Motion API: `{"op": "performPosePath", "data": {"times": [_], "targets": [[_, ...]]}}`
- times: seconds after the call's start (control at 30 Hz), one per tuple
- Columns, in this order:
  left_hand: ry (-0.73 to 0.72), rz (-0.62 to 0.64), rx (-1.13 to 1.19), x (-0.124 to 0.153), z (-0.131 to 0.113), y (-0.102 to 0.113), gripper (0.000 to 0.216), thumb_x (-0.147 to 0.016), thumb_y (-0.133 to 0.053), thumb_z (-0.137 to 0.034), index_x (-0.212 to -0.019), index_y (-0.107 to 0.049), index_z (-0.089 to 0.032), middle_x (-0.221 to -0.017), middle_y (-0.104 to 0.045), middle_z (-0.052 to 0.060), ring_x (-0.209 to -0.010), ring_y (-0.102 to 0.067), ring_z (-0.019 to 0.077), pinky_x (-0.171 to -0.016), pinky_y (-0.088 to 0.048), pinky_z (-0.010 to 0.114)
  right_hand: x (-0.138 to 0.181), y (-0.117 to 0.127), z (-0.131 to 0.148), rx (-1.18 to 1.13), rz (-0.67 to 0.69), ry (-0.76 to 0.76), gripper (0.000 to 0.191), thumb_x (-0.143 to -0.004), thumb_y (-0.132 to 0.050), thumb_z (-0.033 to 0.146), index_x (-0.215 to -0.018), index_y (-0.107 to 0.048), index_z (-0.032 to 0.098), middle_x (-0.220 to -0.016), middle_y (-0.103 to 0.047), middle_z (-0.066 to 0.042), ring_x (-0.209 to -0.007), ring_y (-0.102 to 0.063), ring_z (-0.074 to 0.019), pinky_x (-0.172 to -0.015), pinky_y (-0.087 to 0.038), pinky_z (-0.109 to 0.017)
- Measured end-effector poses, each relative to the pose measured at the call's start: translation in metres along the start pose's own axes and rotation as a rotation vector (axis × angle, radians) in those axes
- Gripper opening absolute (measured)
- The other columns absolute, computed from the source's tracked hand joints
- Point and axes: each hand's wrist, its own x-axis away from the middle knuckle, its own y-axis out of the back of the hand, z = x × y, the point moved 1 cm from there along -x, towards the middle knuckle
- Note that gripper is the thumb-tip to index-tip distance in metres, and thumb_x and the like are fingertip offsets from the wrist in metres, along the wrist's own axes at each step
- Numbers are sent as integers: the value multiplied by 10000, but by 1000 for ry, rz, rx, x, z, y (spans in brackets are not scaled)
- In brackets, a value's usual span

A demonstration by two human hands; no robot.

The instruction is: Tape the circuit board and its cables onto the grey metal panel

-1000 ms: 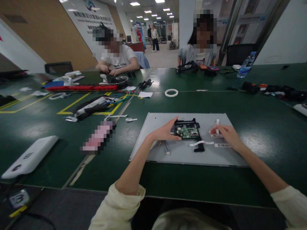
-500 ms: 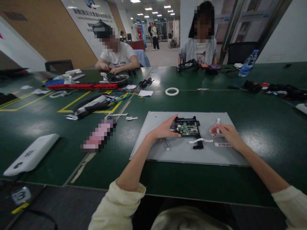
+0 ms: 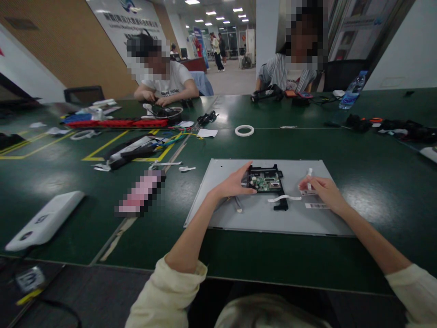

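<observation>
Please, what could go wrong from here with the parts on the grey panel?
The left hand, spread at the edge of the exposed circuit board, might press its components. The white strip crossing the lower arm of the black frame could snag if the frame shifts. The grey cable below that hand could catch on it.

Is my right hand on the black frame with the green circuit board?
No, the left hand is at the black frame, while the right hand pinches a white strip off to its right.
</observation>
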Motion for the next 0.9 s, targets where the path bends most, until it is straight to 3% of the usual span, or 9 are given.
{"op": "performPosePath", "data": {"times": [0.9], "targets": [[25, 91, -84, 5, -4, 3, 1056, -651, -704, -482, -1482, -150, -138, -1521, -213, 174, -1384, -245, 352, -1141, -203, 498, 6, 2, 8, 86, 80, 40, 437, -893, -448, 537, -862, -709, 188, -880, -688, -32, -862, -625, -200, -836, -431, -313]]}}
